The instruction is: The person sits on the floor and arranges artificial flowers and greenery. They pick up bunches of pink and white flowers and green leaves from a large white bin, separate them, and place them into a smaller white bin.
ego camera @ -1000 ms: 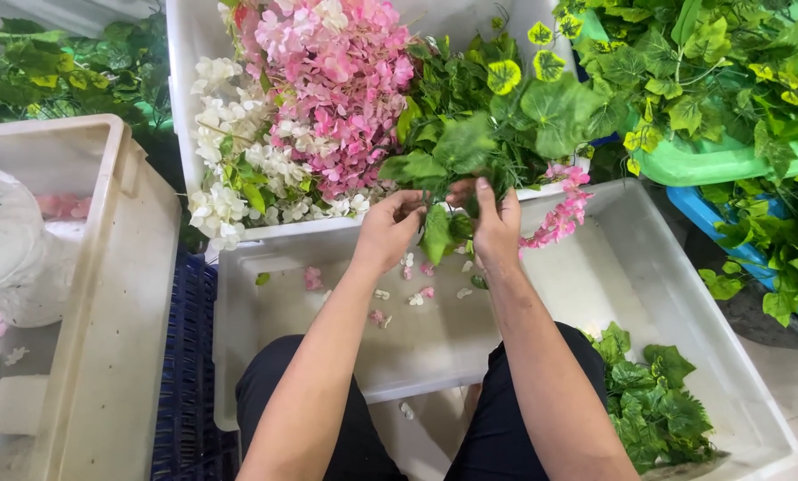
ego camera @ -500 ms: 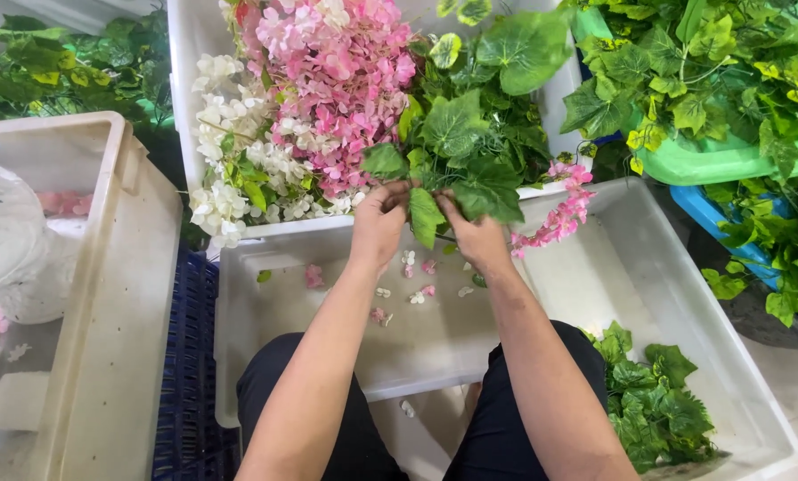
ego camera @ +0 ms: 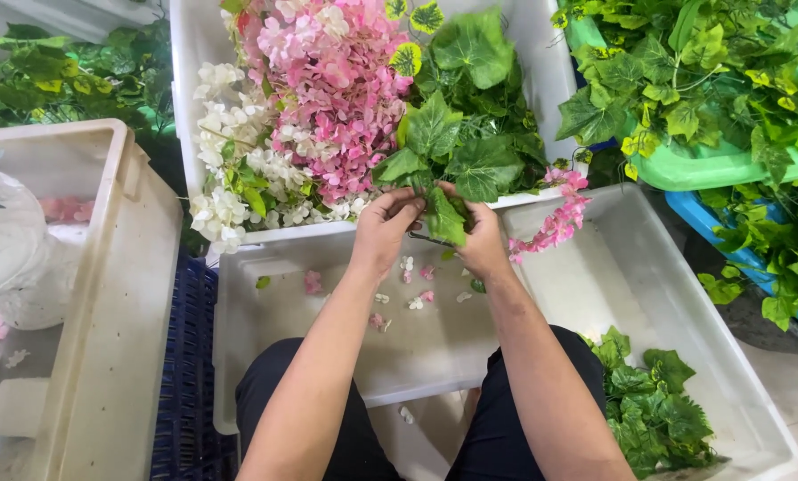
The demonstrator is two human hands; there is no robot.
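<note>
My left hand (ego camera: 386,221) and my right hand (ego camera: 481,233) both grip the stem of a green artificial leaf vine (ego camera: 448,153), holding it upright above a white tray (ego camera: 595,267). The two hands almost touch at the base of the leaves. The vine's broad leaves rise in front of a bin (ego camera: 185,107) filled with pink flowers (ego camera: 332,85) and white flowers (ego camera: 230,178). A pink flower sprig (ego camera: 555,223) hangs over the tray rim just right of my right hand. Loose petals (ego camera: 412,289) lie on the tray floor below my wrists.
A pile of green leaves (ego camera: 657,410) fills the tray's near right corner. A cream bin (ego camera: 114,294) stands on the left, with a dark blue crate (ego camera: 185,374) beside it. A green tub (ego camera: 711,165) and a blue tub (ego camera: 693,209) of leafy vines sit at right.
Both hands have lifted the leaf vine a little higher and away from me, toward the flower bin. The leaves now stand more upright.
</note>
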